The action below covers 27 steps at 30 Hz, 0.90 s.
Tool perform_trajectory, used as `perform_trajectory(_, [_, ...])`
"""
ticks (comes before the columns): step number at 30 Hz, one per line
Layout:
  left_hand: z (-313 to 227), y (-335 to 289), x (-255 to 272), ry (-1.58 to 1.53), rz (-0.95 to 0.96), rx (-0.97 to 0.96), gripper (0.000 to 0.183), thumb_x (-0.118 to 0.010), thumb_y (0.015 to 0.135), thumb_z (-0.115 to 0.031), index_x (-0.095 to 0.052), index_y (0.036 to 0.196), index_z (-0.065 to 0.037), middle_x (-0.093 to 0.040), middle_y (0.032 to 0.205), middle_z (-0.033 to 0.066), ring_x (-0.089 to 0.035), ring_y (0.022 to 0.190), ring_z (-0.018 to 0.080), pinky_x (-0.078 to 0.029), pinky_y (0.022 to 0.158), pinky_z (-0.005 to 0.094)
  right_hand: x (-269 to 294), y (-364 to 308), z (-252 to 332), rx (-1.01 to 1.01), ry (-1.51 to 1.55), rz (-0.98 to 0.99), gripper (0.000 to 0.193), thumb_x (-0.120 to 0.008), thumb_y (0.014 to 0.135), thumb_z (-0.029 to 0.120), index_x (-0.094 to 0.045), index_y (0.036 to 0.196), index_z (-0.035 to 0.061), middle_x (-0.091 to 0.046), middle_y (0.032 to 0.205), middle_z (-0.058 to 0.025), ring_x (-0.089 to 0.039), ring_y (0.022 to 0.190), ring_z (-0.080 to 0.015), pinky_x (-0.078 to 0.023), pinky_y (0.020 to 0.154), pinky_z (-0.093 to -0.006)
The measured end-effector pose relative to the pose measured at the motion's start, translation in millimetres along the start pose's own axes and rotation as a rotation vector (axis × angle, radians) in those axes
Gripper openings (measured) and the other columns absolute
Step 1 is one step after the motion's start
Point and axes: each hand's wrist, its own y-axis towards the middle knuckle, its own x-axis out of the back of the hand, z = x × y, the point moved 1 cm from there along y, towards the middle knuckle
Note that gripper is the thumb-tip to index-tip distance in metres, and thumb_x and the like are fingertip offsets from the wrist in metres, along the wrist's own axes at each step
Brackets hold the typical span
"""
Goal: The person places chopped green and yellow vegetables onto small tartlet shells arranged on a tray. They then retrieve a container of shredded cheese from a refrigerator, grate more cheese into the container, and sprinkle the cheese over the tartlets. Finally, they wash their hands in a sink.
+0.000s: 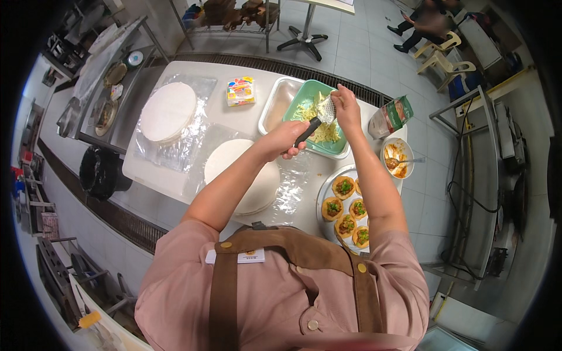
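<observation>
1. the left hand [285, 140] sits just above the middle of the frame, fingers wrapped shut around the black handle of a small grater [319, 120].
2. the right hand [345, 108] is just right of it, fingers pinched closed at the grater's metal face; what it presses there is too small to tell.
3. both hands hover over a green tray [304, 93] of pale shredded cheese [324, 131], which rests tilted in a metal pan [275, 102] at upper centre.
4. the white table [158, 175] has its far edge running along a dark floor drain at the top, and its left edge drops off near a black bin [99, 172].
5. two stacks of round white wrappers [168, 111] lie on clear plastic, filling the left half of the table; little bare surface is left between them and the pan.
6. a round metal tray of filled pastry cups [346, 213] sits at the right near edge, just beside the right forearm.
7. a bowl of red sauce with a spoon [397, 158] and a foil pouch [389, 117] crowd the right edge.
8. a small colourful packet [240, 91] lies upper centre with open table around it.
9. open tiled floor spreads beyond the table at upper right.
</observation>
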Motion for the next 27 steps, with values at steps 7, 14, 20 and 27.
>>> perform_trajectory(7, [-9.6,1.0,14.3,-0.115,0.048,0.048,0.039,-0.037,0.102,-0.040,-0.056,0.112,-0.008,-0.048,0.062,-0.0045,-0.034,0.038,-0.0003,-0.024,0.032,0.0162,-14.6,-16.7,25.5,-0.064,0.291,0.202,0.015,-0.058,0.092,0.014,-0.060,0.104,0.0062,-0.054,0.134,-0.0163,-0.046,0.130,-0.0315,-0.025,0.113,-0.0424])
perform_trajectory(14, [-4.7,-5.1,5.5,0.052,-0.038,-0.025,0.038,-0.037,0.102,-0.039,-0.055,0.111,-0.007,-0.047,0.062,-0.0051,-0.034,0.039,-0.0004,-0.025,0.032,0.0166,-15.6,-17.3,11.4,0.148,-0.065,0.053,0.014,-0.057,0.093,0.012,-0.059,0.105,0.0083,-0.051,0.135,-0.0164,-0.042,0.131,-0.0371,-0.018,0.115,-0.0514])
perform_trajectory(20, [2.5,2.5,10.2,-0.054,0.024,0.040,0.039,-0.037,0.102,-0.040,-0.054,0.113,-0.007,-0.047,0.062,-0.0057,-0.033,0.039,-0.0008,-0.025,0.033,0.0162,-9.8,6.4,0.1,-0.135,0.103,0.046,0.019,-0.057,0.087,0.005,-0.061,0.106,0.0094,-0.060,0.126,-0.0127,-0.043,0.130,-0.0368,-0.022,0.113,-0.0493])
perform_trajectory(27, [-4.6,4.3,15.6,-0.089,-0.002,0.059,0.042,-0.037,0.102,-0.042,-0.054,0.116,-0.006,-0.047,0.061,-0.0059,-0.033,0.038,-0.0010,-0.025,0.032,0.0157,-2.6,-4.6,37.8,-0.220,0.569,0.204,0.036,-0.061,0.090,0.020,-0.061,0.124,0.0082,-0.061,0.123,-0.0153,-0.052,0.124,-0.0282,-0.040,0.102,-0.0360])
